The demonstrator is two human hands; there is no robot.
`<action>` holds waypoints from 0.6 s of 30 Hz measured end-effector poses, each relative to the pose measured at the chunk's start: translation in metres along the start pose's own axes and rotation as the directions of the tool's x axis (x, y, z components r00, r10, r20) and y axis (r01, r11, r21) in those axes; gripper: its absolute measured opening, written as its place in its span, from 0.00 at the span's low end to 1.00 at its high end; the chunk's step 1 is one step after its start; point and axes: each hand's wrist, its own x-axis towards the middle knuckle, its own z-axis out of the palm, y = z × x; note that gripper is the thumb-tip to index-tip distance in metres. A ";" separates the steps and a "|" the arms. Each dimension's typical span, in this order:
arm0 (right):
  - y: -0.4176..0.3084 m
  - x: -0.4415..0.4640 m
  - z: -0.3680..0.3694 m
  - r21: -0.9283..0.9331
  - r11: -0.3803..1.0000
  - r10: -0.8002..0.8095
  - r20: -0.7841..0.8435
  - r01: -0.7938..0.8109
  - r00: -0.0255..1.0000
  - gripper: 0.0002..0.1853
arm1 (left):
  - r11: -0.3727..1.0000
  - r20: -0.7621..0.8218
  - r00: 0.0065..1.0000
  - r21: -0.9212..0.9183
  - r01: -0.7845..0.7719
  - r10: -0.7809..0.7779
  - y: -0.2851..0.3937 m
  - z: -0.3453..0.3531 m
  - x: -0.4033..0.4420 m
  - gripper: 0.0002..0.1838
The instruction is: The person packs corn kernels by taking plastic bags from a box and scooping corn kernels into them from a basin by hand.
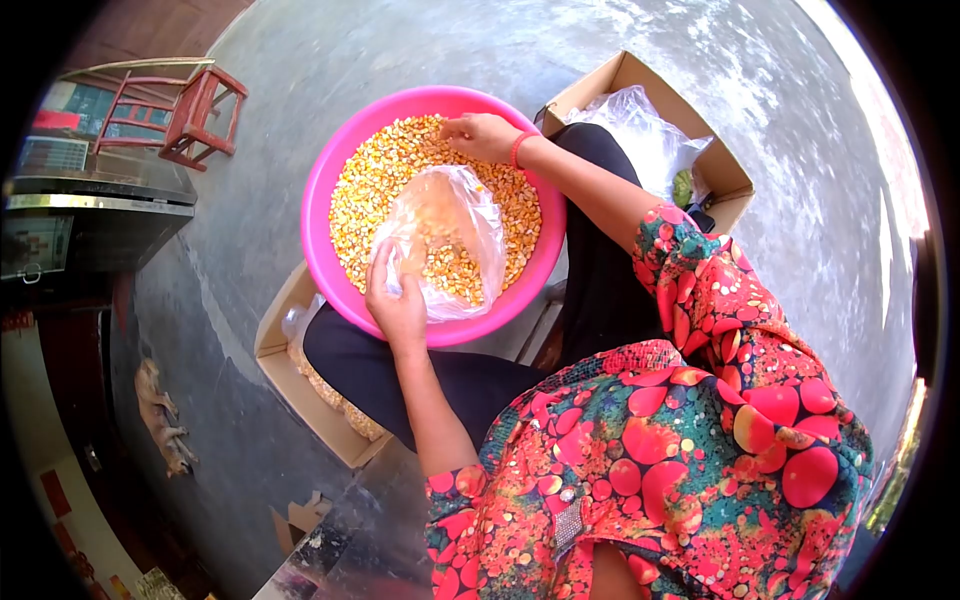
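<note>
A pink basin (318,165) sits over my lap, filled with loose yellow corn kernels (385,155). A clear plastic bag (485,215) lies open on the kernels, with some corn inside it. My left hand (398,308) grips the near left edge of the bag, thumb inside and fingers outside. At the far side of the basin, my right hand (484,137) has its fingers bent down at the kernels, beyond the bag. Its fingertips are close together, and what they pinch is small and partly hidden. A red band circles my right wrist.
At the right stands a cardboard box (735,178) holding clear plastic bags. Another cardboard box (350,452) with corn sits by my left leg. A dog (160,415) lies on the concrete floor. A red wooden chair (195,120) is at upper left.
</note>
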 end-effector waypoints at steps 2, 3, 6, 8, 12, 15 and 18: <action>0.009 -0.010 0.026 -0.231 0.972 0.007 -0.157 -0.044 0.988 0.14 | 1.000 0.017 1.000 0.010 0.003 -0.003 0.000 0.001 0.001 0.24; -0.011 -0.021 0.020 -0.248 0.965 0.077 -0.041 -0.085 0.996 0.16 | 1.000 0.020 1.000 0.023 0.008 -0.009 0.001 0.000 0.001 0.24; 0.023 -0.018 0.074 -0.113 0.991 0.085 0.132 -0.070 0.988 0.16 | 0.999 0.016 1.000 0.032 0.010 -0.011 -0.001 0.001 0.000 0.24; 0.019 -0.024 0.078 0.092 0.985 0.129 0.154 -0.144 0.980 0.16 | 0.999 0.008 1.000 0.032 0.011 -0.012 -0.002 0.000 0.000 0.24; 0.010 -0.020 0.052 0.006 0.994 -0.109 0.240 0.111 0.965 0.16 | 1.000 0.020 1.000 0.018 0.021 -0.022 0.001 0.000 0.000 0.23; -0.008 -0.016 0.019 0.625 0.650 0.227 0.384 -0.433 0.895 0.12 | 1.000 0.024 1.000 0.020 0.019 -0.020 -0.001 0.000 0.001 0.23; -0.022 -0.013 -0.009 0.895 0.225 0.092 0.374 -0.385 0.923 0.12 | 1.000 0.026 0.999 0.009 0.027 -0.027 -0.004 0.001 0.001 0.22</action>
